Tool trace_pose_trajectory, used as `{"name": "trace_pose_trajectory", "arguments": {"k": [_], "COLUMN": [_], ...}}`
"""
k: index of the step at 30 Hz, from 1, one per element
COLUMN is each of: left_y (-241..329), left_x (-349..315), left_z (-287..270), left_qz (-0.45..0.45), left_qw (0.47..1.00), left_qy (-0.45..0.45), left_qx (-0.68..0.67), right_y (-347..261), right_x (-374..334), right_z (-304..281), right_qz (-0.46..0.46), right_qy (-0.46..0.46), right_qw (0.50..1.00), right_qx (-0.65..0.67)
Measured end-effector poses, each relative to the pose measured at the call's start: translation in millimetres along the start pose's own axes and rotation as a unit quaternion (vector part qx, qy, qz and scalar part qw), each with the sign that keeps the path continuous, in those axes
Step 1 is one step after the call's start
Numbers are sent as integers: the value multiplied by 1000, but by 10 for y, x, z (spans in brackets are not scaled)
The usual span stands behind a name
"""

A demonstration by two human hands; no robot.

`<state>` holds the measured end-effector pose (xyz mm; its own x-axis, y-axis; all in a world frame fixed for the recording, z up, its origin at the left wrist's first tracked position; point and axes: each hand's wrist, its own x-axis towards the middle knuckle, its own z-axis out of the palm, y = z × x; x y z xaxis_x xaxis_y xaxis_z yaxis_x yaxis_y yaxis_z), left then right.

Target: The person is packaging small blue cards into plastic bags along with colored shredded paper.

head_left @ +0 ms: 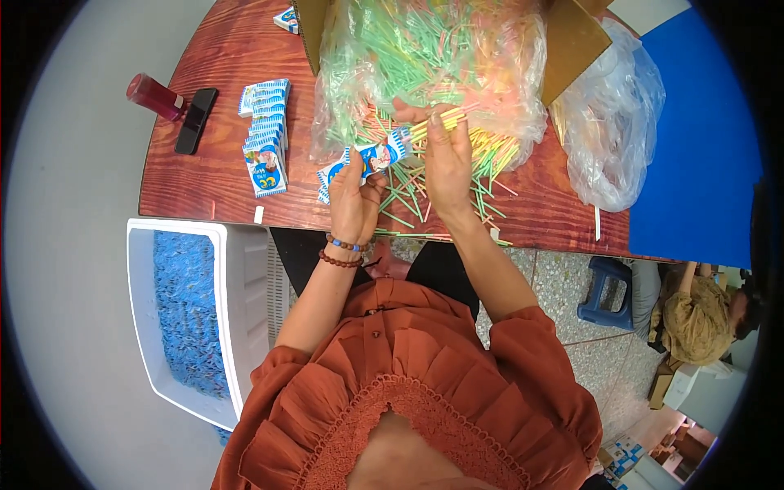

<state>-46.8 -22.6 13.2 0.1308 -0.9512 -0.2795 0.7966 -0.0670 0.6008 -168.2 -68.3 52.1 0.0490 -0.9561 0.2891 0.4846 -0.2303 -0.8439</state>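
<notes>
My left hand (pixel 349 192) grips a blue-and-white printed packet (pixel 377 157), tilted up to the right over the table edge. Another such packet (pixel 325 175) shows partly behind that hand. Pinched in my right hand (pixel 447 167) is a small bundle of thin yellow and pink sticks (pixel 418 131), its left end close to the packet's upper end. Whether the sticks are inside the packet I cannot tell. Beyond both hands, a clear plastic bag (pixel 351 90) in a cardboard box spills many thin green, pink and yellow sticks (pixel 490 155) onto the table.
Several packets (pixel 265 135) lie overlapping in a row at left, beside a black phone (pixel 196 121) and a red-filled bottle (pixel 155 96). A white tub (pixel 220 318) of blue packets stands below. At right are a crumpled plastic bag (pixel 608 122), blue stool (pixel 606 292) and another person (pixel 694 318).
</notes>
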Motion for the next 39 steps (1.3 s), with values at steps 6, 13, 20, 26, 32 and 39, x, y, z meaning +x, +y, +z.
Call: {"name": "trace_pose_trajectory", "arguments": {"k": [6, 13, 20, 26, 32, 39], "left_y": [-73, -96, -199, -194, -134, 91], "left_x": [48, 68, 185, 271, 352, 368], "left_z": [-92, -53, -120, -95, -242, -420], "left_qz": [28, 52, 57, 1, -34, 26], "left_qw": [999, 998, 996, 989, 961, 962], "left_qy": [-5, -24, -37, -42, -107, -140], "left_qx": [-26, -33, -50, -139, -254, -233], "right_y": [69, 113, 177, 154, 23, 134], "right_x": [-20, -33, -71, -15, 65, 8], "right_z": [120, 157, 199, 167, 156, 281], "right_qz": [-38, -19, 13, 53, 73, -38], "right_qy": [32, 37, 56, -54, -8, -154], "right_qw": [998, 998, 995, 989, 991, 933], "right_qx": [-41, -39, -86, -131, -109, -323]}}
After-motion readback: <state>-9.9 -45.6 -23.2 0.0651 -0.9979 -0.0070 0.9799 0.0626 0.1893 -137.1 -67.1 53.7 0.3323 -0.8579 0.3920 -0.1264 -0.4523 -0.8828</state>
